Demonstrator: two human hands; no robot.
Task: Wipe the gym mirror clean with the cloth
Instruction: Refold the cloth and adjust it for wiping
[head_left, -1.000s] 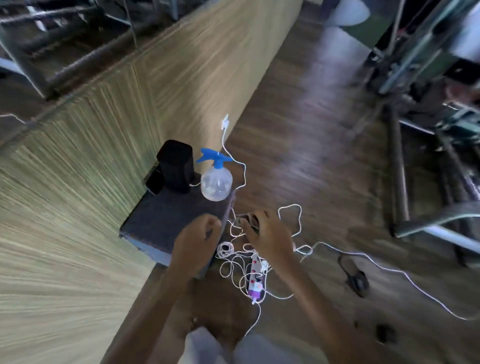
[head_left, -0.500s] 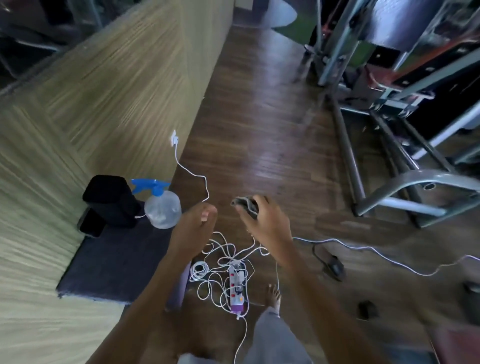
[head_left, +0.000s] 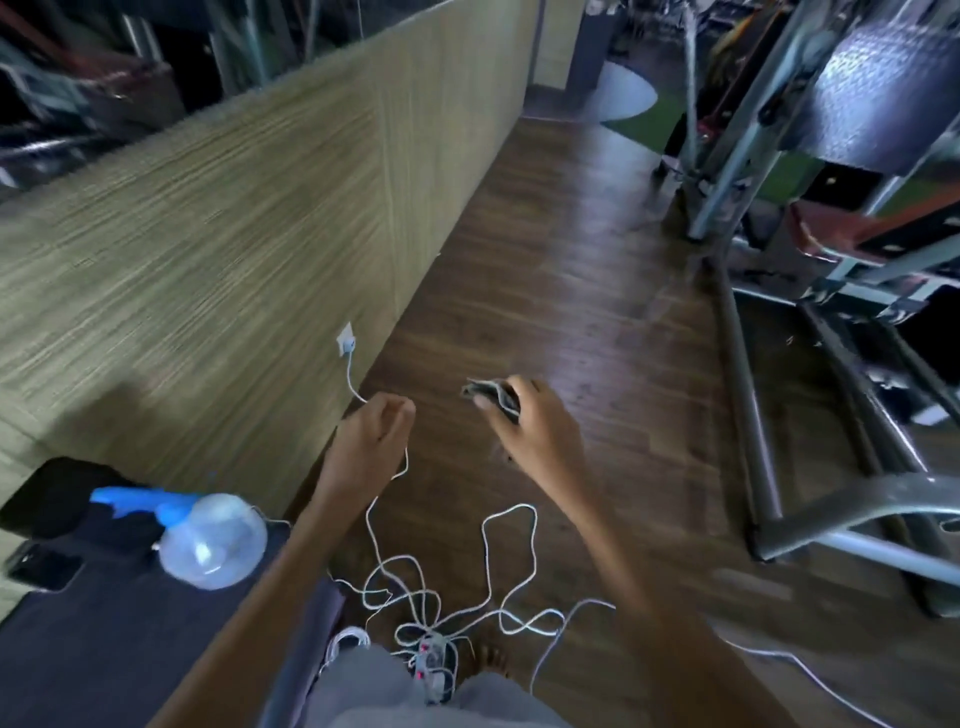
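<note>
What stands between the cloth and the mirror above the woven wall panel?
Nothing visible. The right hand grips the cloth over the wooden floor; the mirror sits up-left above the woven panel, with only open air between.

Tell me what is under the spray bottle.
The spray bottle stands on a dark platform beside the wall. The spot directly beneath its base is covered by the bottle.

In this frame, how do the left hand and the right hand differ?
The right hand grips a bunched dark cloth; the left hand holds nothing visible, its fingers loosely curled. The left hand is nearer the wall, over a white cable; the right hand is over bare floor. Both reach forward, arms bare.
</note>
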